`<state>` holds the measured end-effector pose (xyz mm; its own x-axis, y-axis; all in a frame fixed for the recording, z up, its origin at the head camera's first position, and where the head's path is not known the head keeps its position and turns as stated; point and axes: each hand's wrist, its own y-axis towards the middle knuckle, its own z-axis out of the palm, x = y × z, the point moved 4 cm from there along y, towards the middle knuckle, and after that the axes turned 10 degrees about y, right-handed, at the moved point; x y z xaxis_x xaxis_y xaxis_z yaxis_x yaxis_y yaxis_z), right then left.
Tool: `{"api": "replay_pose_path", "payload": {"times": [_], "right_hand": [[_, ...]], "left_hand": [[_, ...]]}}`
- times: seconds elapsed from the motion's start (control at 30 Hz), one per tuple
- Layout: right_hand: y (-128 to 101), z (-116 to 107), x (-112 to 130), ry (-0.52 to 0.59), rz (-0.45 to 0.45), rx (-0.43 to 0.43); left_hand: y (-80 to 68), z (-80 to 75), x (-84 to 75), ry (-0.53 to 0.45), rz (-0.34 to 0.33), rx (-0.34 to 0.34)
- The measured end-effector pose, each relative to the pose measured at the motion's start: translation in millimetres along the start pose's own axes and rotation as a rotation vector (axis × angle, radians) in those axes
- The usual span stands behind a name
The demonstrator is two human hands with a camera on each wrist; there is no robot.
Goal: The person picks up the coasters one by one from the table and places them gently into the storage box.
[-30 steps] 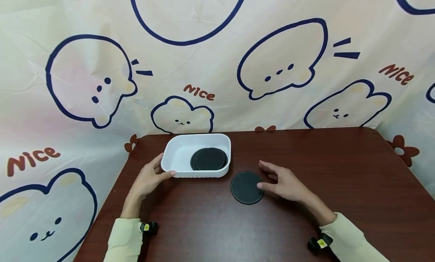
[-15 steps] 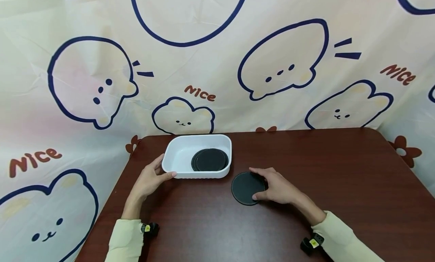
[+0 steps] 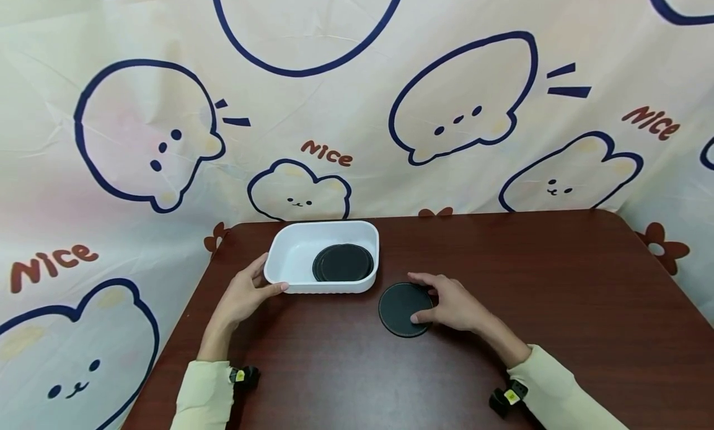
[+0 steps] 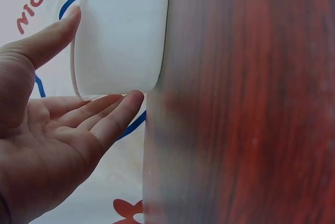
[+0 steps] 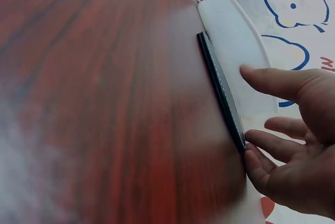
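Note:
A white plastic box (image 3: 301, 288) sits near the table's back left, with several round black coasters (image 3: 343, 264) overlapping inside it. At its near left corner, my left hand (image 3: 240, 300) grips the box, thumb at the front rim and fingers against the end wall (image 4: 115, 90). One more black coaster (image 3: 403, 312), with stitching along its edge, lies on the table right of the box. My right hand (image 3: 454, 303) is at that coaster's right edge. In the right wrist view its fingertips (image 5: 251, 153) touch the edge, while the thumb (image 5: 261, 77) hovers above the coaster.
The dark brown wooden table (image 3: 558, 281) extends to the right and toward me. A pale printed cloth (image 3: 357, 108) hangs behind its back edge and along the sides. A black device (image 3: 507, 398) is worn at each wrist.
My right hand has moved left over the coaster's right part, most of it in the first half second. The left hand and the box have stayed in place.

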<state>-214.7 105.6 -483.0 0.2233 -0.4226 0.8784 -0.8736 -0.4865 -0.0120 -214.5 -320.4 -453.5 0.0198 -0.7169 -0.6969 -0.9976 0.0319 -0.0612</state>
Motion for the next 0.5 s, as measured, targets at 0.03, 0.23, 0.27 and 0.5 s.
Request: {"api": "replay_pose_path", "payload": {"times": [0.03, 0.23, 0.27, 0.5], "right_hand": [[1.0, 1.2, 0.1, -0.024, -0.001, 0.007], [5.3, 5.0, 2.0, -0.101, -0.029, 0.011], [5.8, 5.1, 2.4, -0.104, -0.036, 0.007], [5.6, 5.4, 1.0, -0.090, -0.057, -0.016]], "left_hand": [[0.0, -0.3, 0.1, 0.000, -0.002, 0.000], [-0.2, -1.4, -0.1, 0.006, -0.007, 0.000], [-0.3, -1.4, 0.0, 0.006, -0.007, -0.001], [-0.4, -0.6, 1.2, 0.003, -0.003, -0.002]]}}
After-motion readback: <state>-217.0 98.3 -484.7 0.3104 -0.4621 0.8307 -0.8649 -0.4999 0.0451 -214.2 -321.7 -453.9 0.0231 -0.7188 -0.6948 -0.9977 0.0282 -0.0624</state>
